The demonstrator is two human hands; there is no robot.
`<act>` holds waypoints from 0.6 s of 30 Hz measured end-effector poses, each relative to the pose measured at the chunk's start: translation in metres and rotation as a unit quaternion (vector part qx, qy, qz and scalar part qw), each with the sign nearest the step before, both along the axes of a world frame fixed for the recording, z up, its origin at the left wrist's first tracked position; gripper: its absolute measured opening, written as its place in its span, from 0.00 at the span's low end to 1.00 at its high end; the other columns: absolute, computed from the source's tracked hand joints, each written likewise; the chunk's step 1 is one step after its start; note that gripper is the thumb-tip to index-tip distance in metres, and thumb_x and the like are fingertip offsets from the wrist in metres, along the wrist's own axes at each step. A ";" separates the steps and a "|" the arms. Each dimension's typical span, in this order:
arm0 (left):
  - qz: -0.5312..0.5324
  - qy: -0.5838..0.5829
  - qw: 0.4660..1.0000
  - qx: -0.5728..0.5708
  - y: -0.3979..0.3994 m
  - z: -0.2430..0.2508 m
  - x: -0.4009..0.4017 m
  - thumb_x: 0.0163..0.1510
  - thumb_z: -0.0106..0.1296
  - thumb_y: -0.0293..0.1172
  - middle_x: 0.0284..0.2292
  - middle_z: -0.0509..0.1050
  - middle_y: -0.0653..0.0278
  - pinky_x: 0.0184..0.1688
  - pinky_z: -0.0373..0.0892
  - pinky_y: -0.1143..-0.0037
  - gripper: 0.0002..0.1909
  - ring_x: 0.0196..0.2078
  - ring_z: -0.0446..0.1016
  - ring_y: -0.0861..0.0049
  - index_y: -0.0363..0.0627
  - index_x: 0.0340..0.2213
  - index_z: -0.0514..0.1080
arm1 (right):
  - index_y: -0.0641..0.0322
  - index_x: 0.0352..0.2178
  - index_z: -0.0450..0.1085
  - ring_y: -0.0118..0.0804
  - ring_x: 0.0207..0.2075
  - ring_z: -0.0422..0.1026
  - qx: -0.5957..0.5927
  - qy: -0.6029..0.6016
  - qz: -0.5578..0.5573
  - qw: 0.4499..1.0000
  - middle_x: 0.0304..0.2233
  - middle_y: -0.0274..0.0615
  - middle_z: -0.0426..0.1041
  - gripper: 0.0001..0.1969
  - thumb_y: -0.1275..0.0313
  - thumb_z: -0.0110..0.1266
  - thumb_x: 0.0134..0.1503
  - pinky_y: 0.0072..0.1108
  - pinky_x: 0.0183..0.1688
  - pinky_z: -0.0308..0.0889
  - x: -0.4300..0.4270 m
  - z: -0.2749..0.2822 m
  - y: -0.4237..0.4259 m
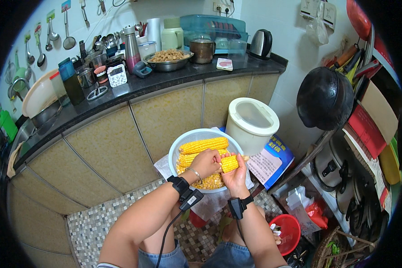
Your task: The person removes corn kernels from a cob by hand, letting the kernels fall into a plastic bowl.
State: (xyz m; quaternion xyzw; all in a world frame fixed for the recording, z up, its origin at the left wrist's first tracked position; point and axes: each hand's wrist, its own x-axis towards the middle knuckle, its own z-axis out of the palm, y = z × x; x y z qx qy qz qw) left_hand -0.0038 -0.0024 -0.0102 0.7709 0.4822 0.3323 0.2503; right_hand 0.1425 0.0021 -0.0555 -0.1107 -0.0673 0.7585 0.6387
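Observation:
My right hand point(236, 176) is wrapped around a yellow corn cob point(229, 163), its thumb along the far side. The fingers of my left hand point(205, 163) touch the near-left end of that cob; whether they pinch kernels is hidden. Both hands are over a pale plastic colander basin point(173, 157). Whole corn cobs point(204, 145) lie at the back of the basin, and loose corn kernels point(209, 182) lie at its front. A metal bangle and a black strapped device are on my left wrist; another black device is on my right wrist.
A lidded white bucket point(249, 137) stands right behind the basin. Right of my right arm is a red bucket point(293, 234). A rack with a black wok point(325, 98) and pots rises at the right. Along the back runs a dark countertop point(167, 78) holding a bowl, bottles and a kettle point(261, 44).

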 end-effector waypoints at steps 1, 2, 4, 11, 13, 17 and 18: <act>-0.005 -0.005 1.000 0.012 0.001 -0.002 -0.001 0.42 0.54 0.29 0.22 0.68 0.60 0.29 0.66 0.75 0.07 0.25 0.68 0.71 0.41 0.24 0.68 | 0.63 0.32 0.64 0.40 0.37 0.68 0.000 0.000 0.001 1.000 0.31 0.45 0.69 0.10 0.66 0.45 0.55 0.29 0.45 0.64 -0.001 0.000 0.000; -0.010 -0.011 1.000 0.025 0.002 -0.004 -0.002 0.42 0.54 0.30 0.22 0.68 0.60 0.29 0.66 0.74 0.07 0.25 0.69 0.71 0.41 0.23 0.68 | 0.63 0.32 0.64 0.40 0.37 0.68 0.003 0.000 0.003 1.000 0.31 0.45 0.69 0.10 0.66 0.45 0.55 0.29 0.46 0.64 -0.002 0.001 0.000; -0.002 -0.007 0.999 0.032 0.005 -0.008 -0.001 0.43 0.54 0.30 0.22 0.68 0.59 0.29 0.66 0.74 0.07 0.26 0.69 0.70 0.41 0.23 0.68 | 0.63 0.32 0.64 0.40 0.37 0.68 0.004 -0.001 0.003 1.000 0.31 0.45 0.69 0.10 0.66 0.45 0.55 0.29 0.46 0.64 -0.001 0.001 -0.001; 0.094 0.020 0.995 -0.027 0.002 -0.003 -0.001 0.45 0.54 0.35 0.21 0.71 0.58 0.27 0.66 0.73 0.10 0.24 0.71 0.67 0.41 0.23 0.69 | 0.63 0.31 0.64 0.40 0.37 0.68 -0.007 -0.007 0.000 1.000 0.30 0.45 0.69 0.10 0.66 0.45 0.55 0.29 0.45 0.64 0.000 0.002 -0.001; 0.100 0.030 0.994 -0.043 0.002 -0.002 -0.002 0.46 0.52 0.37 0.22 0.72 0.56 0.28 0.66 0.70 0.12 0.25 0.71 0.63 0.40 0.22 0.69 | 0.62 0.31 0.64 0.40 0.37 0.68 -0.009 -0.008 -0.002 1.000 0.30 0.45 0.69 0.10 0.66 0.45 0.55 0.29 0.45 0.65 -0.001 0.001 -0.001; 0.058 0.015 0.994 -0.093 0.000 -0.007 -0.003 0.47 0.49 0.44 0.25 0.73 0.51 0.31 0.66 0.66 0.17 0.27 0.71 0.57 0.39 0.24 0.69 | 0.63 0.31 0.64 0.41 0.37 0.68 0.002 -0.008 0.003 1.000 0.30 0.45 0.69 0.10 0.66 0.45 0.55 0.31 0.46 0.64 -0.002 0.001 -0.001; 0.057 0.014 0.994 -0.093 -0.002 -0.002 0.000 0.47 0.49 0.44 0.25 0.73 0.51 0.31 0.66 0.66 0.17 0.27 0.71 0.57 0.39 0.24 0.69 | 0.62 0.31 0.64 0.41 0.36 0.68 0.007 -0.005 0.008 1.000 0.30 0.45 0.69 0.10 0.66 0.45 0.55 0.31 0.46 0.64 -0.001 0.001 -0.001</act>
